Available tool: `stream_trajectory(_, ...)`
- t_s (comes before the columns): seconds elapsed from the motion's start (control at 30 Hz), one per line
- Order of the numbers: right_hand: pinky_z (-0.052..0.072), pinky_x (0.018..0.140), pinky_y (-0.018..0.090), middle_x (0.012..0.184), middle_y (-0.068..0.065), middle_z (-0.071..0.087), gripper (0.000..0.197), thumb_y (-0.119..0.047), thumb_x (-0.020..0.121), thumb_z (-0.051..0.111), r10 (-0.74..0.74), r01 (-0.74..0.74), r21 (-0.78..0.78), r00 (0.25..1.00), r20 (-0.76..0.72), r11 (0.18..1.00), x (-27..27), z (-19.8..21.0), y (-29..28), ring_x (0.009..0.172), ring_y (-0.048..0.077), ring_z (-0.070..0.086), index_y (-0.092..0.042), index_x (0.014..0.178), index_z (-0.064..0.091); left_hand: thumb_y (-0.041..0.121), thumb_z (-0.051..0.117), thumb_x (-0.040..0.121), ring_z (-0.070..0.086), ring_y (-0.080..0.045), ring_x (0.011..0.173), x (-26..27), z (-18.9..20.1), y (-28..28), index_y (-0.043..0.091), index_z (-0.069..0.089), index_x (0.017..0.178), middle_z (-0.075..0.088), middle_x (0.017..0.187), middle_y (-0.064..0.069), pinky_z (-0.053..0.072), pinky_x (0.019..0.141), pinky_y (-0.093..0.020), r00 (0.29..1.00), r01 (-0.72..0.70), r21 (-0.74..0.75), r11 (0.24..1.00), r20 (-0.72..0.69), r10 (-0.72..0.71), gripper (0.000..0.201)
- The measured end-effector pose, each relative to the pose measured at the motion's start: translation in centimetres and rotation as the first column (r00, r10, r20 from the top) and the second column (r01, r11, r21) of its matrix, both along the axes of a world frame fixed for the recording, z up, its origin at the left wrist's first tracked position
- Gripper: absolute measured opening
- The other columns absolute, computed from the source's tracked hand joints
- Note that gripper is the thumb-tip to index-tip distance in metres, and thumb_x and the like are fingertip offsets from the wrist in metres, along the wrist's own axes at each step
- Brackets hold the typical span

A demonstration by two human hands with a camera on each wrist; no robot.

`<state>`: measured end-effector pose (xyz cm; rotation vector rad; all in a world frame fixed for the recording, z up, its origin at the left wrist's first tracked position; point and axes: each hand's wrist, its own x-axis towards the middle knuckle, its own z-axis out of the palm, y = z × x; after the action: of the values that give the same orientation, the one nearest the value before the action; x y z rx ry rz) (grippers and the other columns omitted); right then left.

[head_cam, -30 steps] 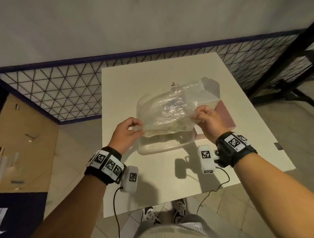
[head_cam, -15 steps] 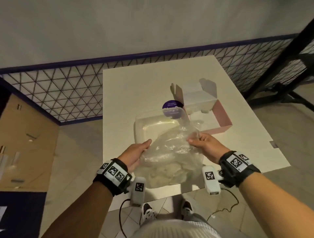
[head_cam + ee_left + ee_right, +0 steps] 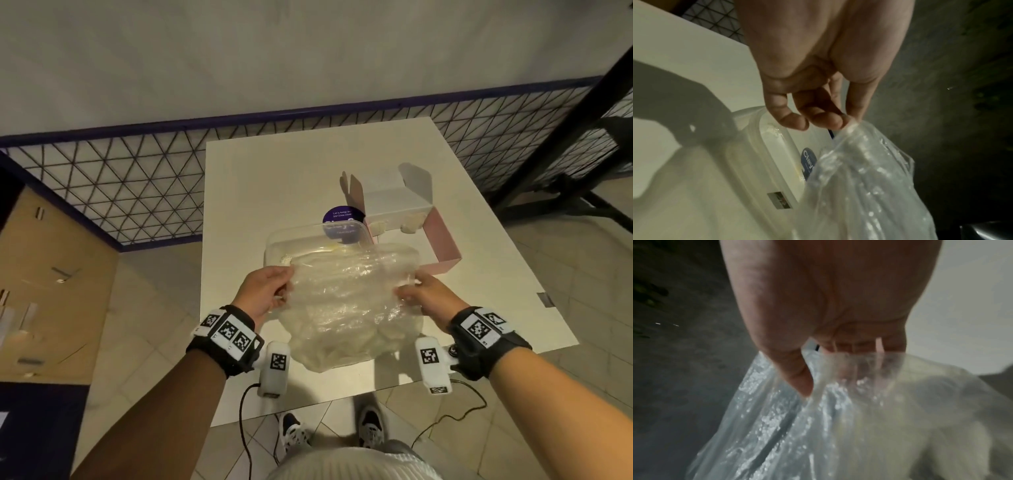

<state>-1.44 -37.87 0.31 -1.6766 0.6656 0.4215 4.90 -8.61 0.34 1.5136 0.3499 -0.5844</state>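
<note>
A clear plastic bag (image 3: 349, 308) with pale, lumpy stuff in its bottom hangs between both hands above the near part of the white table (image 3: 274, 178). My left hand (image 3: 265, 294) pinches the bag's left top edge; the left wrist view shows the bag (image 3: 863, 186) caught between fingers and thumb. My right hand (image 3: 424, 298) pinches the right top edge, with the thumb over the film of the bag (image 3: 818, 426). Just beyond the bag a translucent plastic tub (image 3: 291, 240) stands on the table, with a blue label (image 3: 808, 160) seen through its wall.
An open pink and white carton (image 3: 411, 205) with a few pale lumps inside sits right of the tub. A purple round sticker (image 3: 339, 216) lies behind the tub. A mesh fence (image 3: 120, 185) runs behind the table. My shoes (image 3: 294, 435) stand at the near edge.
Both hands brought the bag from above the tub down and toward me, then spread its top edge wider. The tub, carton and purple sticker came into sight.
</note>
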Motion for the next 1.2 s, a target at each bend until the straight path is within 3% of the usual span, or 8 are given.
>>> stream_trajectory(0.1,0.036,0.106,0.042,0.138,0.008,0.041,0.076,-0.022,0.080,0.071,-0.054,0.148,-0.314,0.956,0.288,0.938,1.1,2.5,0.0,0.125,0.024,0.044,-0.019,0.143,0.029,0.014,0.059,0.094,0.056,-0.010,0.057,0.3,0.8,-0.2,0.010,0.061,0.092,0.064,0.079,-0.005,0.048,0.053,-0.020,0.998,-0.010,0.004,1.000,0.055,0.010,0.005)
stream_trajectory(0.2,0.020,0.115,0.045,0.145,0.004,0.035,0.066,-0.031,0.084,0.065,0.305,0.129,-0.651,0.804,0.510,0.748,2.4,7.2,3.2,0.136,0.020,0.029,-0.023,0.141,0.033,0.007,0.053,0.096,0.059,-0.014,0.061,0.5,2.0,-0.7,0.010,0.057,0.092,0.068,0.087,-0.007,0.047,0.052,-0.020,0.993,-0.014,-0.041,0.999,0.116,0.019,0.006)
stream_trajectory(0.4,0.011,0.113,0.049,0.138,0.000,0.051,0.058,-0.053,0.093,0.041,0.833,-0.326,-0.895,0.547,0.086,0.306,6.9,8.6,10.8,0.130,0.018,0.043,-0.023,0.142,0.035,-0.001,0.050,0.095,0.059,-0.012,0.055,1.2,4.4,-1.6,0.014,0.056,0.092,0.070,0.076,-0.004,0.047,0.049,-0.018,0.976,-0.013,-0.099,0.995,0.213,0.034,0.016)
stream_trajectory(0.5,0.041,0.090,0.037,0.106,0.005,0.069,0.039,-0.040,0.096,0.045,0.822,-0.422,-0.794,0.545,0.163,0.437,8.6,8.3,11.6,0.104,0.026,0.061,-0.015,0.125,0.053,0.004,0.053,0.094,0.059,-0.012,0.062,1.3,5.4,-1.4,0.014,0.060,0.097,0.068,0.080,-0.004,0.047,0.054,-0.022,0.972,0.023,-0.111,0.994,0.237,0.004,0.012)
stream_trajectory(0.57,0.042,0.073,0.029,0.090,0.007,0.069,0.027,-0.032,0.095,0.051,0.795,-0.387,-0.756,0.537,0.281,0.528,8.9,8.3,11.5,0.085,0.024,0.062,-0.011,0.107,0.062,0.013,0.057,0.094,0.060,-0.011,0.065,1.3,5.8,-1.3,0.013,0.063,0.098,0.068,0.079,-0.003,0.048,0.058,-0.023,0.958,0.055,-0.079,0.995,0.284,-0.031,0.007)
stream_trajectory(0.8,0.041,0.060,0.020,0.062,-0.013,0.051,0.016,-0.025,0.087,0.066,0.663,-0.401,-0.550,0.604,0.443,0.733,8.8,8.9,11.1,0.057,0.004,0.048,-0.014,0.095,0.058,0.005,0.062,0.090,0.066,-0.016,0.073,1.8,6.4,-1.3,0.016,0.064,0.086,0.070,0.088,-0.021,0.051,0.072,-0.031,0.874,0.016,0.071,0.997,0.483,-0.048,0.012)
stream_trajectory(1.0,0.041,0.062,0.017,0.069,-0.010,0.054,0.012,-0.021,0.085,0.068,0.700,-0.507,-0.489,0.582,0.413,0.710,9.3,10.1,10.4,0.064,0.010,0.048,-0.011,0.089,0.062,0.005,0.064,0.088,0.069,-0.012,0.068,1.9,6.8,-1.5,0.016,0.064,0.091,0.070,0.066,-0.001,0.054,0.069,-0.022,0.818,0.058,0.068,0.996,0.568,-0.087,0.012)
stream_trajectory(1.2,0.039,0.059,0.006,0.073,-0.013,0.055,0.011,-0.020,0.085,0.067,0.749,-0.555,-0.513,0.572,0.336,0.654,9.4,10.7,10.4,0.064,0.001,0.048,-0.011,0.091,0.062,0.005,0.067,0.087,0.067,-0.008,0.066,2.2,7.1,-1.5,0.017,0.064,0.080,0.071,0.070,-0.004,0.053,0.072,-0.017,0.762,0.045,0.188,0.981,0.628,-0.155,0.014)
